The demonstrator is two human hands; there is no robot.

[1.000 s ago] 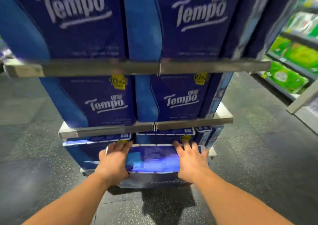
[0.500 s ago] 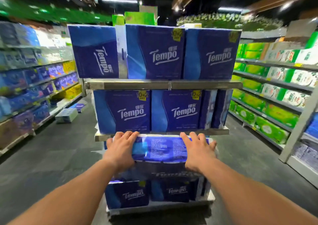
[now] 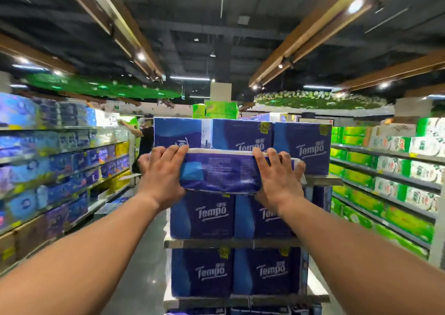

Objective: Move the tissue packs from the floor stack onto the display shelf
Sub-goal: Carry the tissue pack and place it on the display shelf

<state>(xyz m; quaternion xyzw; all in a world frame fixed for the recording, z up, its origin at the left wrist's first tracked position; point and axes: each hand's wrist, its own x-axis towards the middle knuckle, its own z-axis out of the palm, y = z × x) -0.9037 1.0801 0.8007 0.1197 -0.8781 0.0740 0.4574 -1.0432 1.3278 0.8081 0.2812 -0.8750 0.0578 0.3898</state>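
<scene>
- Left hand (image 3: pixel 161 172) grips the left end of the tissue pack (image 3: pixel 220 171), fingers curled over its top edge, palm against its near face
- Right hand (image 3: pixel 277 177) grips the right end the same way, fingers hooked over the top edge; the thumb is hidden
- The tissue pack is held level in the air between both hands, in front of the display shelf (image 3: pixel 240 243), at the height of its top row of packs (image 3: pixel 301 143)
- The pack's far edge overlaps the lower part of that top row; touching or apart cannot be told
- Below the held pack, the display shelf holds two more rows of blue packs (image 3: pixel 202 214) filling their tiers
- Left of the display shelf an open floor aisle (image 3: pixel 134 254) runs beside a side shelf of blue goods (image 3: pixel 60 175)
- Right of the display shelf stands a shelf of green packs (image 3: pixel 390 177), with a narrower gap between them
</scene>
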